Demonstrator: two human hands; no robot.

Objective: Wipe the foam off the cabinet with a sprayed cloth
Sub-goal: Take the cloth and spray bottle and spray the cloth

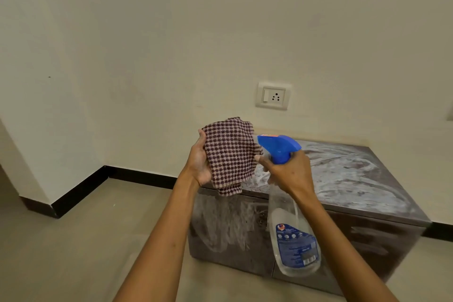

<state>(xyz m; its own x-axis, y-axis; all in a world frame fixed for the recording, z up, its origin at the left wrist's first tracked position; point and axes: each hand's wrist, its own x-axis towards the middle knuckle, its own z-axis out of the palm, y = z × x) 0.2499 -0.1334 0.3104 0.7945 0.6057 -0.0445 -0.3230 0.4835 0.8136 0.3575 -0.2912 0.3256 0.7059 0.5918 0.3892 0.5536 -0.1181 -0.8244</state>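
- A person's left hand [199,163] grips a checked cloth [230,154], thumb up along its left edge and fingers hidden behind the fabric; the cloth is a coarse waffle weave in dark maroon and pale pink, bunched at the top and hanging in a folded flap below the palm.
- The right hand [289,171] is wrapped around the neck of a spray bottle [293,238], its blue plastic trigger head [278,147] aimed left with the nozzle just beside the cloth's right edge; whether the nozzle touches the fabric cannot be told.
- The bottle is clear, slim-shouldered plastic holding a colourless liquid, with a dip tube visible inside and a blue label too small to read.
- Below and behind both hands stands a low, box-shaped cabinet [382,240], dark brown with a dull sheen, set against the wall.
- White foam [348,174] lies across its flat top in thin swirled smears, and more foam runs in vertical streaks down the left part of the front face.
- The cabinet's near lower edge is partly hidden by the bottle and the right forearm.
- A cream switch-and-socket plate [273,96] sits on the matt off-white wall [147,44] above the cabinet.
- A black skirting board [81,190] runs along the wall's foot above pale floor tiles [85,252].
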